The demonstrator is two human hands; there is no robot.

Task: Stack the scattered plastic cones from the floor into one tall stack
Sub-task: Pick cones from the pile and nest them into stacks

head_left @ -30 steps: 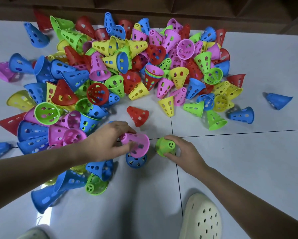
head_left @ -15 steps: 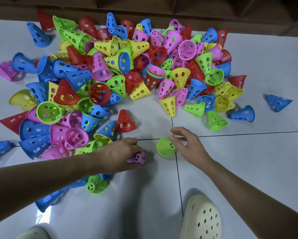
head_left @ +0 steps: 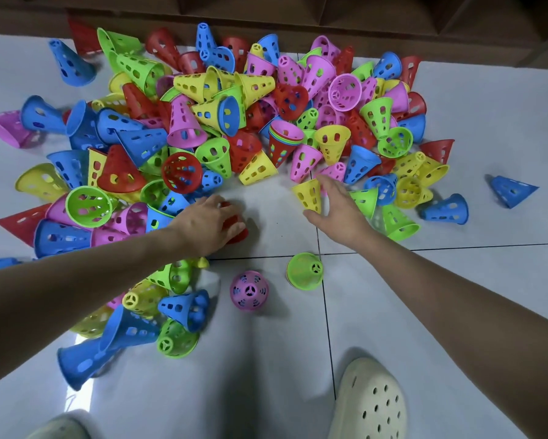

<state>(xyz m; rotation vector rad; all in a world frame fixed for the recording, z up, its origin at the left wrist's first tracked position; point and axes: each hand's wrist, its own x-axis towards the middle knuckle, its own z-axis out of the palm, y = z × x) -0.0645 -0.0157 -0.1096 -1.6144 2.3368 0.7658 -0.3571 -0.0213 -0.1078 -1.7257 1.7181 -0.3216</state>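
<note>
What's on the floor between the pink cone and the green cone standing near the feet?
Nothing. In the head view only bare white floor tile lies between the pink cone and the green cone; they stand apart.

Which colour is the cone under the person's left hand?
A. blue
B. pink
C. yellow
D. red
D: the left hand curls over a red cone on the floor, its red showing past the fingers; the yellow cone is by the right hand instead.
</note>
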